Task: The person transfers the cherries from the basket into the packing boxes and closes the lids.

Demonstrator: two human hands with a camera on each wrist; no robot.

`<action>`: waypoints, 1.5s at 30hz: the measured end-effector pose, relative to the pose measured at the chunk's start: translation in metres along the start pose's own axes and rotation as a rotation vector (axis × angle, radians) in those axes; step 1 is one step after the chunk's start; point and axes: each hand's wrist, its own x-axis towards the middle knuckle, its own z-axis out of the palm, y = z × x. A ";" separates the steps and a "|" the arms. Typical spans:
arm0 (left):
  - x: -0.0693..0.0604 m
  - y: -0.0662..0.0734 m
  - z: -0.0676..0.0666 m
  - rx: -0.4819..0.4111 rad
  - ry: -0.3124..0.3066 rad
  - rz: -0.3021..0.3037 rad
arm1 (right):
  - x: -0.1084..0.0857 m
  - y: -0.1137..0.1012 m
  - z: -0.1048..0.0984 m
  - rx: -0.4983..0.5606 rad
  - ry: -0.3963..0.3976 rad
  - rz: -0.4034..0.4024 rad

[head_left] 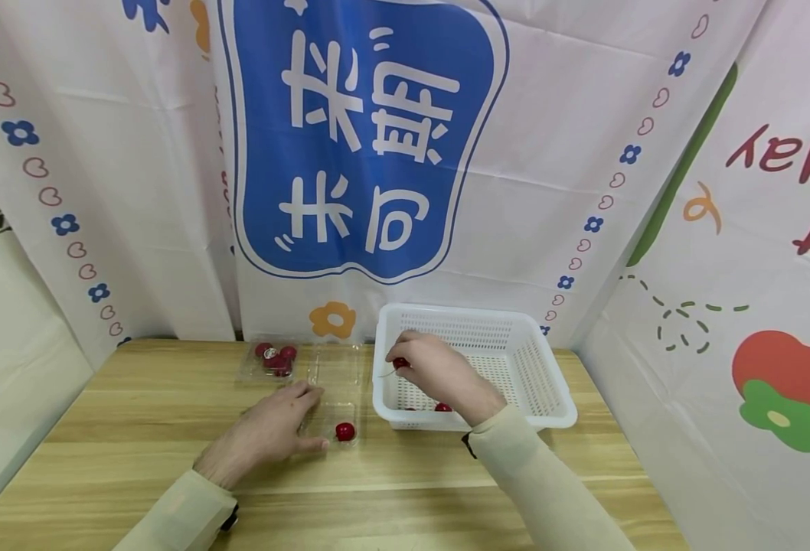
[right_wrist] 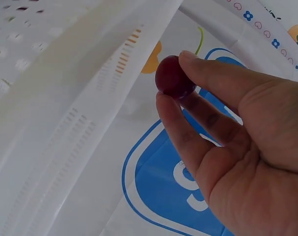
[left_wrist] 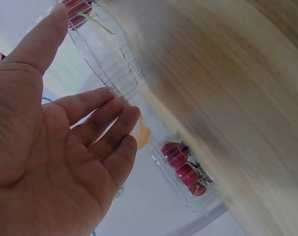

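Observation:
A dark red cherry with a green stem is pinched between the thumb and fingers of my right hand. That hand is over the left side of a white perforated basket, where a few cherries lie at the bottom. My left hand rests by an open clear plastic box, its relaxed fingers at the box's left edge. One red cherry with a stem sits inside the near half of this box, close to the thumb.
Behind the left hand stands another clear box holding several cherries. The wooden table meets a printed white cloth at the back. A second cloth wall rises on the right.

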 end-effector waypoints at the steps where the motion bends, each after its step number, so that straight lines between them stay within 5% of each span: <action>1: 0.000 0.000 0.000 0.000 0.001 0.001 | 0.001 -0.002 0.000 0.001 0.004 -0.007; 12: 0.001 0.000 -0.001 0.008 0.005 0.010 | 0.010 -0.022 0.012 -0.035 0.028 -0.087; 28: 0.002 -0.001 -0.002 0.012 -0.007 0.006 | 0.018 -0.043 0.030 -0.039 0.002 -0.089; 45: 0.000 -0.002 -0.001 0.002 0.000 0.012 | 0.029 -0.063 0.060 -0.231 -0.026 -0.119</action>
